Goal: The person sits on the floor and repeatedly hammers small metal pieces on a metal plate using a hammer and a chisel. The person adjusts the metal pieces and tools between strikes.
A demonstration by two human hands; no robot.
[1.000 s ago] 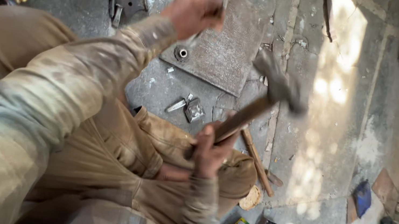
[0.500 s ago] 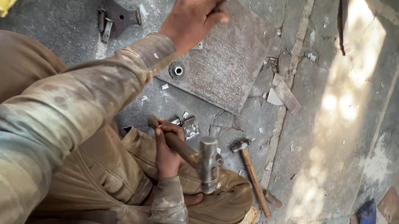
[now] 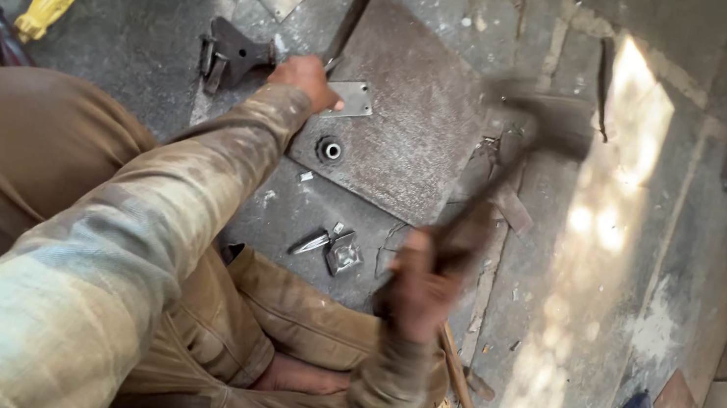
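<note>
Though gripped by the right hand (image 3: pixel 421 289), hammer (image 3: pixel 536 130) head blurred.

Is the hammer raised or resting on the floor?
Raised: the right hand holds the hammer up, its blurred head above the floor, near the dark plate.
</note>
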